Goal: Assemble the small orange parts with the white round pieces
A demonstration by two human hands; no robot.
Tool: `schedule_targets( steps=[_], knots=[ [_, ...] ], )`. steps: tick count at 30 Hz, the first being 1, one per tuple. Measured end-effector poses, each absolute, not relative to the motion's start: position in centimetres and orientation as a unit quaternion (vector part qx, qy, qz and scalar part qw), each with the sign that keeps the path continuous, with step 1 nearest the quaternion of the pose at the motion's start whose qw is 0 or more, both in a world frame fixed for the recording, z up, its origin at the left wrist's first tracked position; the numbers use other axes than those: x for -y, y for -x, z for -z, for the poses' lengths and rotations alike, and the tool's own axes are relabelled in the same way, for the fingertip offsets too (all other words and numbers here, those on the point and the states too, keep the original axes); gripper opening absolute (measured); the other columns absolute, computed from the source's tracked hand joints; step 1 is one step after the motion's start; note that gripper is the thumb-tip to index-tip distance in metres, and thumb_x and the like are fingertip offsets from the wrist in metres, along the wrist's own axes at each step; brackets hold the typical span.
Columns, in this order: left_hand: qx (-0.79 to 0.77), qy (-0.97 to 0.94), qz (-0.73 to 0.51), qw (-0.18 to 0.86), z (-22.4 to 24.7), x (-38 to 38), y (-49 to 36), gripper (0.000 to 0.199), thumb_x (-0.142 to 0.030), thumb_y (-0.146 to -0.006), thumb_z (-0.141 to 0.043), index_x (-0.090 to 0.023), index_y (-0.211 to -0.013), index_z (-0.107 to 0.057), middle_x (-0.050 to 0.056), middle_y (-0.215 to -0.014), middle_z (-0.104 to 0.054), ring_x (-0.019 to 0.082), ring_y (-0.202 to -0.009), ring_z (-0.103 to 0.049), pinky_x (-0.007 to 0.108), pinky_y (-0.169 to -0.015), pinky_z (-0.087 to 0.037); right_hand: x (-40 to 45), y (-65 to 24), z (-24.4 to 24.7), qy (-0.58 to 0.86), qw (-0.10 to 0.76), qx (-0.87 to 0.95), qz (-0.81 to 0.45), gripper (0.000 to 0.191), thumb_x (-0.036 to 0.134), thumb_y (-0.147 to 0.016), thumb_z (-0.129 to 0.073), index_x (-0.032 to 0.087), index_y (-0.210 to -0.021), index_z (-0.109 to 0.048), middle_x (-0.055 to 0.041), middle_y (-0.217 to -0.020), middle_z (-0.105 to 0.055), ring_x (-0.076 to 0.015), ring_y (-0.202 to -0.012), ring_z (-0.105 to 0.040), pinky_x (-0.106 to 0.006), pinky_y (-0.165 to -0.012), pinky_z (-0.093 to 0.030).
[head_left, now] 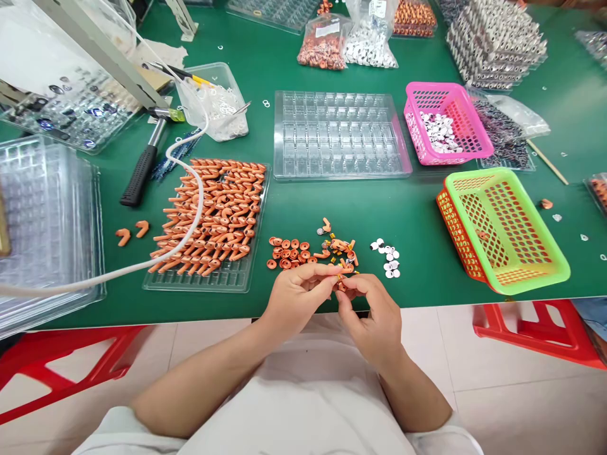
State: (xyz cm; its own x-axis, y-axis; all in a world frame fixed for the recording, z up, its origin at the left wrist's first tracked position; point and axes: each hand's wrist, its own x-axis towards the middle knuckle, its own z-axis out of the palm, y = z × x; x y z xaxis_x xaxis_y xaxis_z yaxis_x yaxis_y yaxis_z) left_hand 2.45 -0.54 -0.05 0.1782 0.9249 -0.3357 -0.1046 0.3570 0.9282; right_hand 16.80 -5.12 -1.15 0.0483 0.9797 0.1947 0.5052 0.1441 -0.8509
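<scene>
Close to the table's front edge, my left hand [298,294] and my right hand [375,315] meet, fingertips pinched together. Between them is a small orange earbud shell [341,284], partly covered by the fingers. Just beyond lie loose orange earbud parts [339,245] with bits of gold-coloured film. Round orange caps [290,251] are spread left of these, and small white discs [391,258] to the right. Further left, a clear tray [199,282] carries many rows of orange stemmed earbud shells [213,215]. Two single shells [124,237] lie beside that tray.
A clear compartment tray [336,136] lies ahead. On the right are a pink basket [448,158] with white pieces and a green basket [535,281] nested in an orange one. A white cable [202,189] crosses the left side, near a hammer [142,167] and stacked trays [52,208].
</scene>
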Motion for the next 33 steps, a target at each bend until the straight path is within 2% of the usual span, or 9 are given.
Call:
schedule_targets(
  steps=[12,23,29,33],
  knots=[
    [-0.503,-0.428,-0.387,0.643,0.7,0.9,-2.7,0.016,-0.02,-0.081,-0.068,-0.014,-0.092,-0.078,0.007,-0.092,-0.079,0.021,-0.085,-0.075,0.028,-0.079,-0.062,4.9,-16.6,2.4,0.55,0.458,0.667,-0.208,0.029,0.01,-0.088,-0.058,0.028,-0.11,-0.057,-0.0059,-0.097,-0.068,-0.0201,-0.087,-0.066,-0.035,-0.072,-0.056],
    [-0.504,-0.544,-0.387,0.548,1.0,1.1,-2.3,0.021,-0.017,-0.085,-0.063,-0.017,-0.099,-0.079,0.005,-0.094,-0.08,0.017,-0.08,-0.074,0.024,-0.075,-0.06,4.7,-16.3,2.7,0.558,0.481,0.645,-0.205,0.031,0.008,-0.09,-0.058,0.026,-0.115,-0.06,-0.0064,-0.1,-0.069,-0.0189,-0.09,-0.067,-0.034,-0.076,-0.058],
    [-0.464,-0.605,-0.403,0.506,0.9,1.2,-2.0,0.025,-0.012,-0.089,-0.058,-0.016,-0.106,-0.077,0.006,-0.101,-0.079,0.018,-0.091,-0.074,0.025,-0.085,-0.059,4.5,-16.3,2.8,0.546,0.506,0.633,-0.212,0.032,0.004,-0.087,-0.063,0.024,-0.113,-0.064,-0.0048,-0.098,-0.069,-0.0164,-0.091,-0.067,-0.029,-0.078,-0.057],
    [-0.43,-0.65,-0.414,0.47,0.8,1.3,-1.7,0.03,-0.009,-0.09,-0.056,-0.017,-0.113,-0.074,0.007,-0.103,-0.078,0.017,-0.091,-0.074,0.026,-0.083,-0.06,4.5,-16.5,2.9,0.534,0.531,0.615,-0.234,0.039,0.001,-0.085,-0.065,0.027,-0.114,-0.067,-0.0037,-0.098,-0.069,-0.0156,-0.09,-0.066,-0.029,-0.077,-0.057]
  ],
)
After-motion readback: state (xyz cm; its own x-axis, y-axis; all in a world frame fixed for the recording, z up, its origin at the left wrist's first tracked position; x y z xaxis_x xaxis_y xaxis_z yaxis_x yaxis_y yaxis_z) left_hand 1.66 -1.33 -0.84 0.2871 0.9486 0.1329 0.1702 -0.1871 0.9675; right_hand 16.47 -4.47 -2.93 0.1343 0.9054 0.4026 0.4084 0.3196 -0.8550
